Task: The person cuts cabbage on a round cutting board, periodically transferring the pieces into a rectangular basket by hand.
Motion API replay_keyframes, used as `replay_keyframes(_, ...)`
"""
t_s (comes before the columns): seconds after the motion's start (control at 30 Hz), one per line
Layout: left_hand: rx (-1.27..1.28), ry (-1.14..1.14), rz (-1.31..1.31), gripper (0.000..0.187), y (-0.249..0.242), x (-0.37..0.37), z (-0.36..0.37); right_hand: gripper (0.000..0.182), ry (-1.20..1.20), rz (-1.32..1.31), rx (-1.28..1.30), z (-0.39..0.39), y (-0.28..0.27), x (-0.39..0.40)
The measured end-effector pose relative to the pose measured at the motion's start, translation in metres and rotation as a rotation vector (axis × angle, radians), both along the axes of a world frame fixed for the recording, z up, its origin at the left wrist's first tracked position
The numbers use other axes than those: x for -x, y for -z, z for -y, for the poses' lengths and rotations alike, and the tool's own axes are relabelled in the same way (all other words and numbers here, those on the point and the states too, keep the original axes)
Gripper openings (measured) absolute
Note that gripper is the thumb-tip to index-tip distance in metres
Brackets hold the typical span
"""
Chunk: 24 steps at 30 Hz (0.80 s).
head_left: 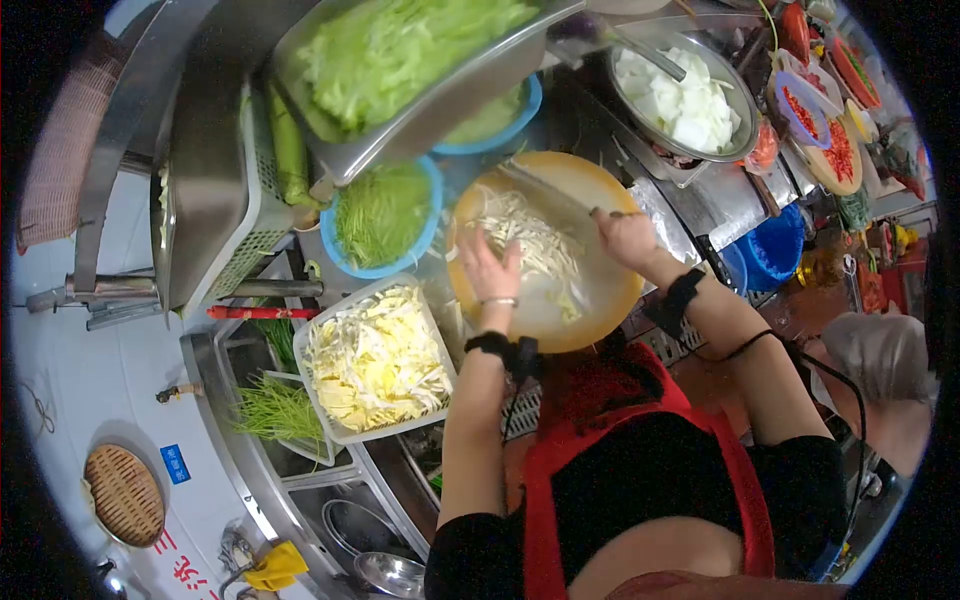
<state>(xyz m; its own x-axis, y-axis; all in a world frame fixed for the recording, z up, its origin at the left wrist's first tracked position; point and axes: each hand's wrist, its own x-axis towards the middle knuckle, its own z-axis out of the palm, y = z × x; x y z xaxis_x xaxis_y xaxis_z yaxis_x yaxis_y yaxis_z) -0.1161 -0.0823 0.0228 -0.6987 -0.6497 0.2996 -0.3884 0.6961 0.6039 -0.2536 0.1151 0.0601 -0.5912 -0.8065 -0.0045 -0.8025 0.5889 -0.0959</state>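
Note:
A round cutting board lies in front of me with a heap of pale shredded cabbage on it. My right hand grips a kitchen knife, whose blade points toward the far left of the board and is seen nearly edge-on. At the left side of the heap is my left hand, fingers spread, touching or just over the shreds; the fingertips are slightly blurred. Left of the board stands a white basket filled with cut yellow-white cabbage.
Beyond the board are blue-rimmed basins and a raised metal tray of shredded greens. A steel bowl of white chunks stands at the back right, near bowls of chopped red chili. A metal ladle lies at the lower left.

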Motion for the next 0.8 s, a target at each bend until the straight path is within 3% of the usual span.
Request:
replay_keyframes(0.07,0.077,-0.029,0.051,0.074,0.0,0.016,0.027,0.031,0.08,-0.014,-0.003,0.013,0.005,0.023)
replay_keyframes(0.13,0.044,0.089,0.098,0.077,0.002,0.034,0.046,0.035,-0.025,-0.095,-0.193,0.026,0.006,0.032)
replay_keyframes(0.27,-0.31,0.332,0.016,0.085,0.008,0.048,0.045,0.043,-0.14,-0.069,-0.185,0.014,0.009,0.015)
replay_keyframes(0.33,-0.39,0.327,0.021,0.089,0.004,0.034,0.027,0.041,-0.309,-0.081,-0.03,-0.009,0.018,0.006)
replay_keyframes(0.4,-0.517,0.324,0.062,0.089,-0.002,0.01,0.008,0.036,-0.272,-0.017,-0.102,-0.03,0.012,-0.006)
replay_keyframes(0.47,-0.485,0.417,-0.01,0.096,0.019,-0.018,-0.002,0.034,-0.255,0.078,-0.072,-0.053,0.002,-0.013)
replay_keyframes(0.53,0.031,0.499,0.317,0.102,-0.013,-0.037,-0.03,0.034,-0.247,0.139,-0.091,-0.076,0.004,-0.011)
replay_keyframes(0.57,0.03,0.501,0.321,0.102,-0.026,-0.04,-0.042,0.033,-0.121,0.259,0.049,-0.087,0.006,-0.013)
replay_keyframes(0.63,0.312,0.542,0.633,0.101,-0.041,-0.038,-0.061,0.033,0.005,0.374,0.189,-0.101,0.007,-0.017)
replay_keyframes(0.67,0.312,0.541,0.633,0.101,-0.037,-0.035,-0.063,0.028,0.152,0.702,0.305,-0.107,0.007,-0.022)
replay_keyframes(0.73,0.313,0.257,0.422,0.091,-0.022,-0.02,-0.061,0.02,0.457,1.355,0.533,-0.116,0.008,-0.031)
replay_keyframes(0.8,0.251,0.26,0.33,0.089,-0.004,-0.007,-0.057,0.017,0.494,1.533,0.556,-0.112,0.008,-0.045)
